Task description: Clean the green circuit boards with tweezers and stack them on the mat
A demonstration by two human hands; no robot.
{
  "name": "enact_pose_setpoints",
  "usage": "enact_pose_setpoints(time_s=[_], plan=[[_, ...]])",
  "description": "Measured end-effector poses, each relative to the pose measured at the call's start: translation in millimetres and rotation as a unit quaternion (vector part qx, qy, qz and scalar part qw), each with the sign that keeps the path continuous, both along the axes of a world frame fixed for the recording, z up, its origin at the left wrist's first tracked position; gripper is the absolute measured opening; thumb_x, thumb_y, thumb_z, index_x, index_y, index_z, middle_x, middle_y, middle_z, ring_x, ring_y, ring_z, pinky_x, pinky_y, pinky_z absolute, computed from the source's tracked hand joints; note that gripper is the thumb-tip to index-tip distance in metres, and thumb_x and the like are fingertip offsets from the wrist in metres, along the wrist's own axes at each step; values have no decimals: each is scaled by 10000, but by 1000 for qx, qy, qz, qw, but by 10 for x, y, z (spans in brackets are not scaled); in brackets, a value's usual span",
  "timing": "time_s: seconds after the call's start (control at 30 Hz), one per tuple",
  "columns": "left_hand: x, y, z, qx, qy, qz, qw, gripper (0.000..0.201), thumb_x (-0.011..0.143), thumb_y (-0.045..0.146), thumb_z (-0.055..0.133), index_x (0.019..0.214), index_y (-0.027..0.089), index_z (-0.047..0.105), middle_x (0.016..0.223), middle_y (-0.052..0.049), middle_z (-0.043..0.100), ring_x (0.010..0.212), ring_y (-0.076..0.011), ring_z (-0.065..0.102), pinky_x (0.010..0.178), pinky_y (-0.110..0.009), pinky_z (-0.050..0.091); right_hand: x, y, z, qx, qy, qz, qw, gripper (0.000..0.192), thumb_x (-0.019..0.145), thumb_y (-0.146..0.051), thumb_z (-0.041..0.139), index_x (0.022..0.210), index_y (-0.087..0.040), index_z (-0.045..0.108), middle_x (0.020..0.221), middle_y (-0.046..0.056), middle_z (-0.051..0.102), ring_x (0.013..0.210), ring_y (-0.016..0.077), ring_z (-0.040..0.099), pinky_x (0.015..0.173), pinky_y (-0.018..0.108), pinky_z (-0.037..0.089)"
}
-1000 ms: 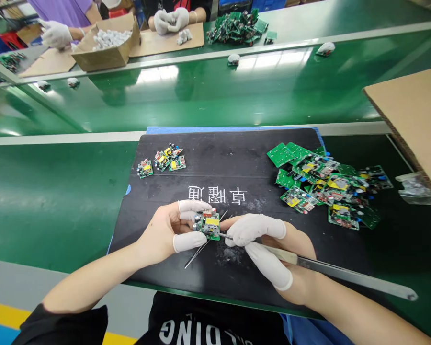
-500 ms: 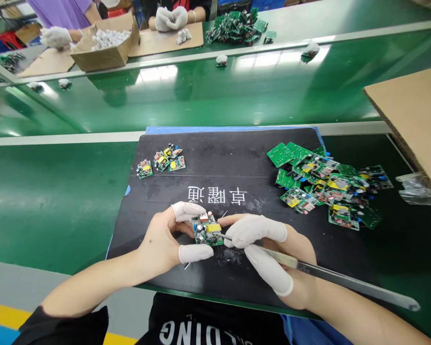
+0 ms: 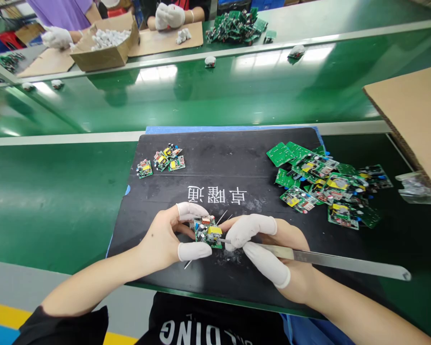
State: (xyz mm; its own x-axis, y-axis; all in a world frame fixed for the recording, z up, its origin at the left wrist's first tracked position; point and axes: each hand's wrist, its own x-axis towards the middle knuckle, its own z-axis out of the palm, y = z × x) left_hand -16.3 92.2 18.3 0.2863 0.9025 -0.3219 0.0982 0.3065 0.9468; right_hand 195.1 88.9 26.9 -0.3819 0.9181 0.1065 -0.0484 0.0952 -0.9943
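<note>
Small green circuit board with a yellow-taped component [image 3: 205,231], held over a black mat [image 3: 233,158].
The left hand [image 3: 161,237] has its grip closed on the board's left side; the right hand's [image 3: 271,267] grip encloses a long, flat, silver metal tool [image 3: 348,262], tip at the right edge. Outward lie a small board cluster [image 3: 161,161], left, and a larger board heap [image 3: 311,167], right.

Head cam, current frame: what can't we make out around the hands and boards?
All head view:
- Held circuit board: underside faces away from the camera.
- Left hand: some fingertips hidden behind that board.
- Tool: tip too small; right hand covers part of the shaft.
- Right-hand board pile: lower boards buried, no exact count.
- Co-workers: cut off by the top edge.
</note>
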Motion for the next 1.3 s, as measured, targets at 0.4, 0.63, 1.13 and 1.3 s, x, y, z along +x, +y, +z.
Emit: enact_pose_setpoints(time_s=[0.4,0.63,1.13,1.3], plan=[[7,26,-20,-12,14,0,1000,450,467,280,891,864,150,724,852,-84,776,678,-230,728,639,-307,624,-74,37,-17,-134,27,-1,991,151,686,-135,541,609,-183,662,598,27,679,565,167,626,559,284,519],[-6,16,-44,6,28,-8,1000,455,485,297,890,888,161,730,859,-80,778,697,-237,734,665,-326,634,-64,34,-11,-135,37,-1,990,179,672,-145,520,581,-184,669,592,27,681,582,170,625,571,287,501],[-23,26,-59,13,41,-18,999,447,492,282,891,890,159,731,884,-84,777,699,-233,731,658,-306,625,-98,22,-42,-145,45,-5,988,140,647,-132,542,580,-176,657,587,25,669,541,156,604,544,283,499],[-17,23,-49,16,48,-10,999,452,462,275,895,868,153,736,857,-81,778,675,-226,727,630,-292,623,-105,16,-55,-156,60,3,986,128,646,-137,536,594,-174,647,586,19,658,539,150,593,537,276,488]])
